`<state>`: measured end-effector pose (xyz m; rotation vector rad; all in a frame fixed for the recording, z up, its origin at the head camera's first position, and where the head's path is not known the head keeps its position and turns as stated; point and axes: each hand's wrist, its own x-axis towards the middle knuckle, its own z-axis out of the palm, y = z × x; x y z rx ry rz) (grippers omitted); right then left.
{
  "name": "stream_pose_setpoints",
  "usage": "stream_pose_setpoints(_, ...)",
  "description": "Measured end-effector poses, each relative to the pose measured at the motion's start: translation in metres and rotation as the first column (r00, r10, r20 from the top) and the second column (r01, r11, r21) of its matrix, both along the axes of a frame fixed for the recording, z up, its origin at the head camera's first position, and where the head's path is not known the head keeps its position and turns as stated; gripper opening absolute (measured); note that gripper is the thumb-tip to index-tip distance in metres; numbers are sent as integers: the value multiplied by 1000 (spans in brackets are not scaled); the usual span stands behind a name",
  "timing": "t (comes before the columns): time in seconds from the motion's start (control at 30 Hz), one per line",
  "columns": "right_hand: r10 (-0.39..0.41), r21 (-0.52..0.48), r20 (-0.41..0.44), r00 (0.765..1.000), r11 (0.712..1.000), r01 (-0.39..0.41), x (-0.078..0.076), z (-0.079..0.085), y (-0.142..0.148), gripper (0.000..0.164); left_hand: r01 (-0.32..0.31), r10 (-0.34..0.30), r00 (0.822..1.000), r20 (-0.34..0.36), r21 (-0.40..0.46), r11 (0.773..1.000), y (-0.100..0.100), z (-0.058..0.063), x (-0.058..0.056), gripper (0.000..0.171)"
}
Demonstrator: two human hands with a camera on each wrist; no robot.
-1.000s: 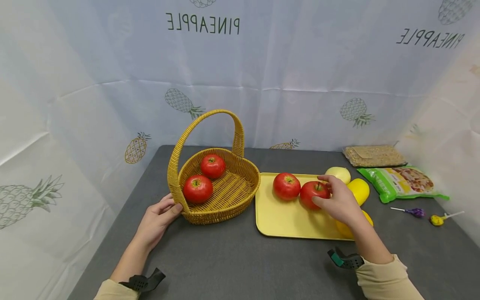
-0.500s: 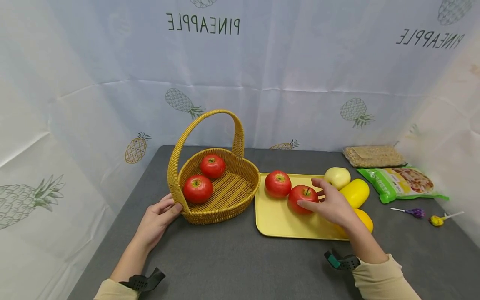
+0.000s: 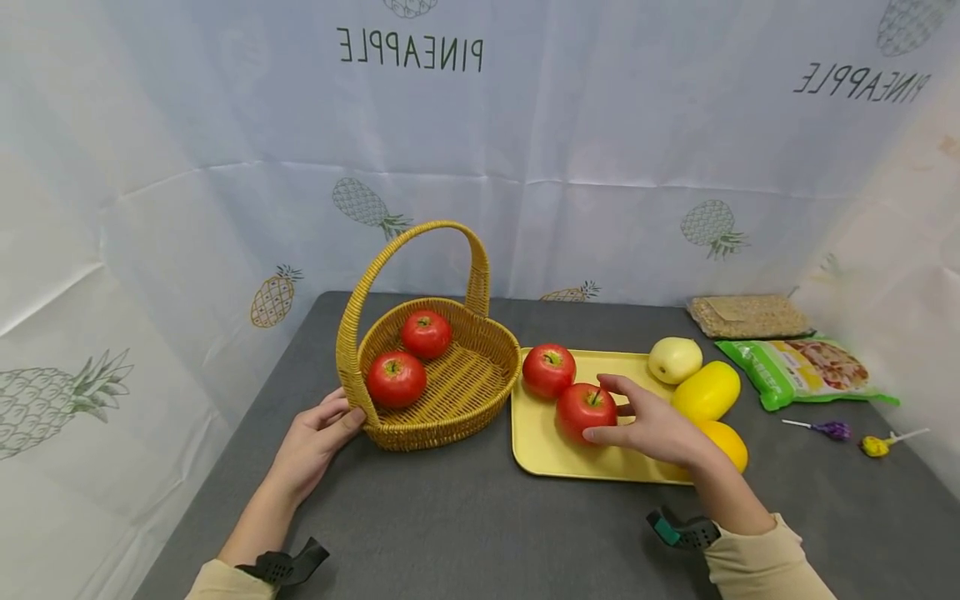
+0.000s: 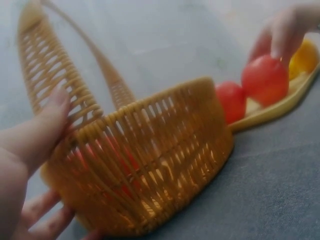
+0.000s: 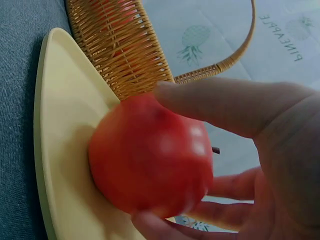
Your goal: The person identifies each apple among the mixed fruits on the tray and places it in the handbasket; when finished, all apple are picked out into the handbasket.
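Observation:
My left hand grips the near-left rim of a wicker basket, its thumb against the base of the handle in the left wrist view. Two red apples lie inside the basket. My right hand holds another red apple between thumb and fingers, over the yellow tray. A further red apple sits on the tray, just behind and left of the held one. Whether the held apple touches the tray I cannot tell.
On the tray's right side are a pale round fruit, a yellow oval fruit and an orange-yellow fruit. Beyond lie a green packet, a bag of grains, a purple lollipop and a yellow lollipop.
My right hand has moved left and slightly nearer with its apple. The other apple on the tray has shifted left, close to the basket. My left hand has stayed on the basket.

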<state>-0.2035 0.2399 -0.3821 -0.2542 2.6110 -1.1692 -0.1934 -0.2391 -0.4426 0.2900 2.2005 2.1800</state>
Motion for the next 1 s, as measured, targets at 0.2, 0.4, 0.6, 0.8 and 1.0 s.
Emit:
stream_pose_setpoints(0.2,51,-19,51,997,999,-50,1,-1,-1,99,-3,3,1000,17,-5,1000,1,-1,1,25)
stream_pose_setpoints(0.4,125,-7,40,991,992,-125,1,-7,-8,99,-3,3,1000,-9,-16,1000,0,-1,2,23)
stream_pose_setpoints(0.6,153,10,-16,988,988,-153,1,-12,-17,87,-7,7,1000,-16,-26,1000,-1,2,-1,22)
stream_pose_setpoints(0.8,92,-60,-57,994,994,-96,2,-21,-29,80,-8,8,1000,1,-18,1000,0,4,0,23)
stream_pose_setpoints(1.0,42,-114,-75,996,992,-51,5,-32,-44,82,-2,2,1000,9,-9,1000,1,4,1,23)
